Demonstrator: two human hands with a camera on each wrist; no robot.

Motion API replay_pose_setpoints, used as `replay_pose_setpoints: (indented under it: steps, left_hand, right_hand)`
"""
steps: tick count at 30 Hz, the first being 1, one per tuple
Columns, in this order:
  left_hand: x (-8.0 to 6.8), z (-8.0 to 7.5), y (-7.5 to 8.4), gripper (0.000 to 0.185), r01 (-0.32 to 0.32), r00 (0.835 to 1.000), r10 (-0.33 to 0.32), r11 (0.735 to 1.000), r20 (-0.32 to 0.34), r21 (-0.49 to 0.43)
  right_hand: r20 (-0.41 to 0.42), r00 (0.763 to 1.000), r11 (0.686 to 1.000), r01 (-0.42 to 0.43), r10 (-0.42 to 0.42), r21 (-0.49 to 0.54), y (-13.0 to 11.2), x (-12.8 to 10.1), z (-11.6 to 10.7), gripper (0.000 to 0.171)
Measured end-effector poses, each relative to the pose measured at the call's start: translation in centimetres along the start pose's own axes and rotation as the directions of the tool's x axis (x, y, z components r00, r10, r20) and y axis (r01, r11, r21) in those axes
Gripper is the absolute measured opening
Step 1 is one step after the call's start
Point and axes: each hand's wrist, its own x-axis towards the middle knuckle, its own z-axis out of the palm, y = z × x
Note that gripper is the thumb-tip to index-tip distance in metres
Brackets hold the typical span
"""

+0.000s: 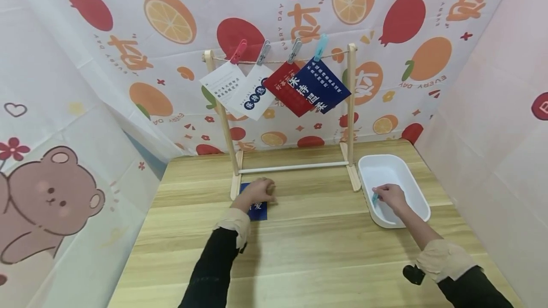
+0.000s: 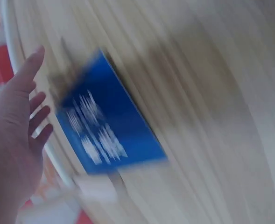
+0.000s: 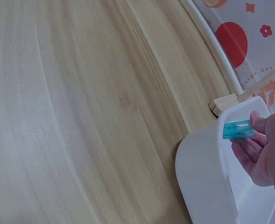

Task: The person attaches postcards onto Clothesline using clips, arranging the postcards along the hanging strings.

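Left hand on card, right hand at tub.
Left hand rests on the blue card near the rack's left foot, fingers relaxed; right hand pinches a teal clip inside the white tub, right side of the bench.

free: bare table front-centre | blocked: rack behind, tub right
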Motion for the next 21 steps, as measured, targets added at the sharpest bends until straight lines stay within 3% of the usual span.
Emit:
replay_pose_setpoints:
  steps: [4,7,12,16,21]
  left_hand:
    - [-1.6,-1.2,-2.5,0.095,0.077,0.990,-0.095,0.985,0.106,0.156]
    - [-2.2,-1.5,-3.1,0.103,0.068,0.979,-0.110,0.970,0.172,0.234]
    - [-1.8,-1.6,-2.6,0.108,0.019,0.988,-0.075,0.927,0.136,0.374]
    - [-1.1,-2.0,-1.8,0.105,0.036,0.994,-0.068,0.935,0.081,0.353]
    - [-0.6,-3.5,-1.0,0.083,-0.047,0.999,0.043,0.984,0.027,0.170]
  right_hand:
    - [-0.006,1.000,1.000,0.002,-0.002,-0.003,-0.1,0.0,-0.1,0.037]
    - [-0.015,1.000,1.000,0.002,-0.002,-0.001,-0.2,-0.1,-0.1,0.036]
    - [-0.017,1.000,1.000,0.003,-0.003,-0.011,-0.1,-0.2,-0.3,0.037]
    - [-0.022,1.000,1.000,0.008,-0.008,-0.015,0.0,-0.4,-0.3,0.036]
    - [-0.024,0.999,1.000,0.025,-0.025,-0.018,0.1,-0.4,-0.5,0.036]
